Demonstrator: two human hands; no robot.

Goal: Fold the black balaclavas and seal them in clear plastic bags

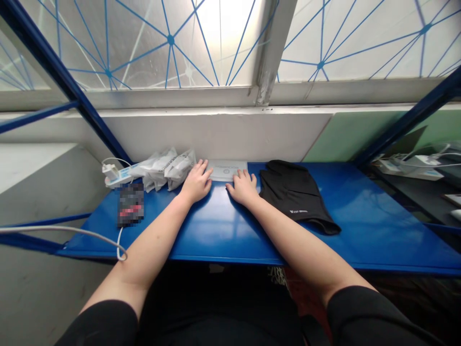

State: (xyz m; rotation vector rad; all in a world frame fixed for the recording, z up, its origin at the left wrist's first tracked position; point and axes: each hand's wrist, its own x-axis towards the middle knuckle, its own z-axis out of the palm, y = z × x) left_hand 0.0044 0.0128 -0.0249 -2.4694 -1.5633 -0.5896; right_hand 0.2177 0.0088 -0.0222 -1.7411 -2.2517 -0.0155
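Observation:
Both my hands rest on a blue metal shelf (pixel 230 226) below a window. My left hand (pixel 196 181) lies flat with fingers stretched out, its fingertips touching the left edge of a flat clear packet with a printed label (pixel 227 169). My right hand (pixel 243 186) lies palm down with fingers loosely apart, its fingertips at the packet's front edge. Neither hand grips anything. A black fabric piece with small white lettering (pixel 295 194) lies just right of my right hand.
Several crumpled clear plastic bags (pixel 165 168) lie left of my left hand. A white power strip (pixel 114 177) and a phone (pixel 130 204) with a white cable (pixel 72 231) sit at the shelf's left end. Blue frame posts (pixel 65 79) flank the shelf.

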